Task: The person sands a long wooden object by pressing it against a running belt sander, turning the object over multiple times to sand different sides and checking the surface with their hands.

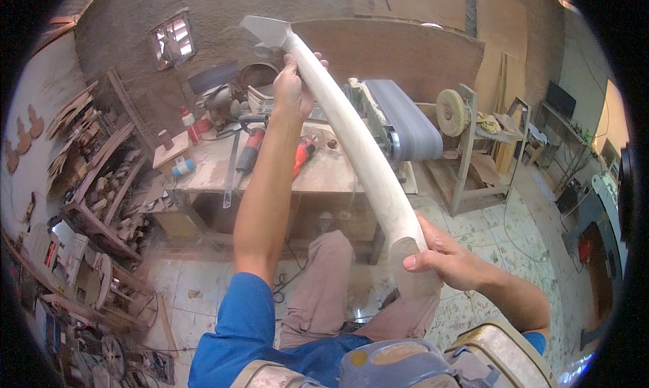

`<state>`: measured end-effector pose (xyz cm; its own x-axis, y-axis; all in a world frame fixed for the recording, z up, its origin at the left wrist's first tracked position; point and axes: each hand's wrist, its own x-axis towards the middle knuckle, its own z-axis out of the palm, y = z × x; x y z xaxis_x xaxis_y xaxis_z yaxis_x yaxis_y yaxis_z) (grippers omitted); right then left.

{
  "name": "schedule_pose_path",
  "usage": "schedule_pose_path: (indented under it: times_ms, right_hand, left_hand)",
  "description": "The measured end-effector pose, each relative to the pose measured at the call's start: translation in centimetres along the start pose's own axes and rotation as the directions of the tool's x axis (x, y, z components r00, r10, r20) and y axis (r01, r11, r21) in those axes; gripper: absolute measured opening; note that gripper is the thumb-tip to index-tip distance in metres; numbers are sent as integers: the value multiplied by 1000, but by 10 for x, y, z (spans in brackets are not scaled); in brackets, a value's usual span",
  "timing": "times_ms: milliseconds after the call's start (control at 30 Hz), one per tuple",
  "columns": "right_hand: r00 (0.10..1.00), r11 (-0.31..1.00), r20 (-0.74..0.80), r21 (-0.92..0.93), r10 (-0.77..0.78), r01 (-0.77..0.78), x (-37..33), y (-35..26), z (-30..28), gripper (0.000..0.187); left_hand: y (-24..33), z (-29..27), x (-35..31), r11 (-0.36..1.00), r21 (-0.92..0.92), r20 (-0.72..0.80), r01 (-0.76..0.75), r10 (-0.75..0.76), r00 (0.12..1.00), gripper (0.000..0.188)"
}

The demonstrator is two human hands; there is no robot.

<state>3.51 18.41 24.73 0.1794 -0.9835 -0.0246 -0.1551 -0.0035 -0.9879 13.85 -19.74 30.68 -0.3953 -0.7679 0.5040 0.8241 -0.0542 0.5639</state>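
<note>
A long pale wooden guitar neck (351, 134) is held up slantwise in front of me. Its wide, flat headstock (267, 29) points to the upper left, and its thick heel end lies near my right side. My left hand (294, 90) is wrapped round the thin part just below the headstock. Around the heel end, my right hand (449, 256) is closed, with the thumb pressed across the near face. Behind the neck, a belt sander (405, 117) with a wide grey belt stands at the workbench, apart from the wood.
Red power tools (251, 148), a red-and-white bottle (190, 125) and a blue-and-white container (182, 166) rest on the workbench (338, 178). To the right stands a buffing wheel (451, 112) on a wooden frame. Racks of wood offcuts (105, 185) line the left wall. Cables lie on the tiled floor (500, 232).
</note>
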Motion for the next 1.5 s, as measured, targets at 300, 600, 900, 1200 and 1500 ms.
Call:
schedule_pose_path:
  times_ms: [300,600,900,1200,1500]
  right_hand:
    - [991,996,120,67,-66,59,3,-1,12,88]
    - [945,919,-23,224,-327,324,14,-18,37,81]
    - [922,900,-76,199,-379,387,8,-31,28,82]
    - [927,906,-110,200,-358,374,1,-47,22,84]
    - [990,850,-134,-517,35,-99,1,-24,-93,67]
  left_hand:
    - [1,1,6,999,37,12,-15,14,1000,45]
    - [-31,-36,43,986,-98,-188,135,-152,970,47]
    - [-49,-17,42,966,-192,-281,171,-221,934,28]
    - [-51,-9,41,964,-188,-296,190,-240,925,31]
    - [-66,16,28,964,84,-246,-253,266,932,57]
